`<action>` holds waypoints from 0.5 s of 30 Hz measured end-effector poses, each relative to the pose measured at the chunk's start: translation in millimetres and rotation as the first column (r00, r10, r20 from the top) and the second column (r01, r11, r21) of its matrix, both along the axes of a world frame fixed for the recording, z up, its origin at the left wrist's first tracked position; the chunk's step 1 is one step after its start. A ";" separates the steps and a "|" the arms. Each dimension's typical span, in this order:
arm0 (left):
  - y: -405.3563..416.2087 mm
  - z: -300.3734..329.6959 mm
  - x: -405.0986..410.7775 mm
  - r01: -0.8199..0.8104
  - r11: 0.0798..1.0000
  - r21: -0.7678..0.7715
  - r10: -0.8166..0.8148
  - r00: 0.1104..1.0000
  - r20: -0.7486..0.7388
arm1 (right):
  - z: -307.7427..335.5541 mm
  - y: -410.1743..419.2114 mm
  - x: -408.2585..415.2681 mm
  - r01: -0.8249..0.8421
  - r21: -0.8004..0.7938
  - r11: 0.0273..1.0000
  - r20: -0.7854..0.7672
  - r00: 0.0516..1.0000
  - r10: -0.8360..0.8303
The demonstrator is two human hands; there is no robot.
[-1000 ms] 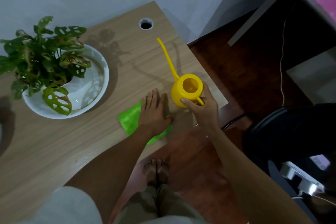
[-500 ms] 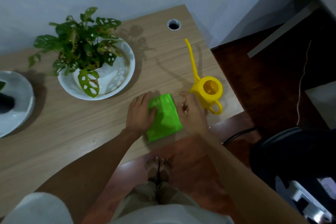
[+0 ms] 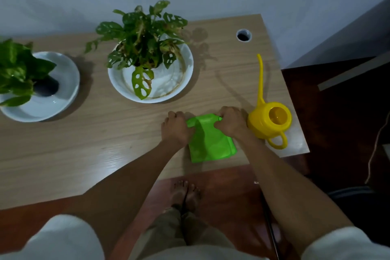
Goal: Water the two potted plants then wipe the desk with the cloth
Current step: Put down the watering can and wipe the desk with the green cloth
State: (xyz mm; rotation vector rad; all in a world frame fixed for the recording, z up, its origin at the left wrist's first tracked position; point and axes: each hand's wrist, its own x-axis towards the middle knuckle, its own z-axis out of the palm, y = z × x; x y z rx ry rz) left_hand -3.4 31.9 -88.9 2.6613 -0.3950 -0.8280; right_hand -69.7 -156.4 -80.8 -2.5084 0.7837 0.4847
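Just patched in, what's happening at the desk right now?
A person stands at the wooden desk with both hands on the green cloth, which lies near its front edge. The left hand grips the cloth's left side and the right hand its far right corner. The yellow watering can stands upright to the right, with no hand on it. Both potted plants sit in white dishes farther back. Wiping looks about to begin.

green cloth (image 3: 211, 139) folded flat on desk (image 3: 84, 143) — yellow can (image 3: 269, 120) upright beside.
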 end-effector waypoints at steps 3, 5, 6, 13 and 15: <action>6.6 3.4 3.3 -0.139 0.969 -0.204 0.118 0.987 -0.111 | -0.3 2.8 1.2 0.068 0.115 0.991 0.056 0.996 -0.075; 14.6 6.2 1.6 -0.233 0.917 -0.325 0.182 0.967 -0.181 | 0.7 6.7 -4.0 0.116 0.211 0.971 0.126 0.981 -0.145; 21.4 9.5 -0.5 -0.318 0.863 -0.393 0.231 0.939 -0.254 | 1.2 9.9 -6.8 0.111 0.272 0.956 0.168 0.973 -0.161; 75.0 32.9 -4.9 -0.779 0.444 -0.443 0.330 0.602 -0.727 | 11.7 40.9 -6.3 0.055 0.614 0.787 0.266 0.925 -0.272; 93.0 34.8 -1.5 -0.804 0.412 -0.428 0.307 0.565 -0.766 | 15.4 55.5 0.6 0.047 0.639 0.768 0.255 0.929 -0.269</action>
